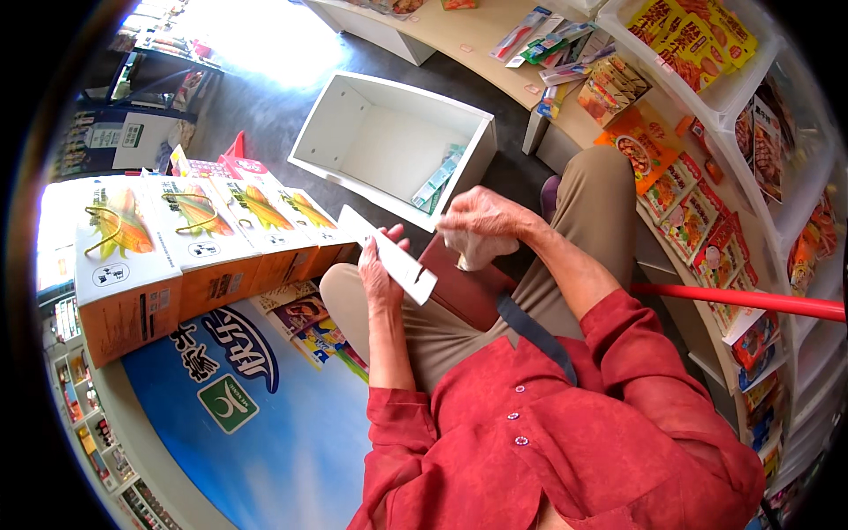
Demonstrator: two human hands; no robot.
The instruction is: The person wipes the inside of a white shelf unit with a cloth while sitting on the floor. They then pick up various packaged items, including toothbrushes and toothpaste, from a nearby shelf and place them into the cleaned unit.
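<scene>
Person seated, both hands on the near side of the white open box (my landmark throughout). Left hand: grasping a flat white strip, fingers behind its edge; the strip slants, far end toward the near edge of the white box, near end further from it, with a notch close to that end. Right hand: curled, gripping a crumpled white cloth, just off the near right corner of the white box (can't tell if it touches the rim). Cloth hangs below the fingers, beside the strip; contact between the two not clear.

Inside the white box, at its right end: blue-green packs; bare floor to their left. Left of the white box: row of cartons with corn pictures and string handles, side by side. Nearer than the white box, to the left: blue panel. Right of the white box: counter with thin packs, and, further along, snack packets. Far right of the white box: clear bins, yellow packets in the top one; also a red pole, nearer than the box.
</scene>
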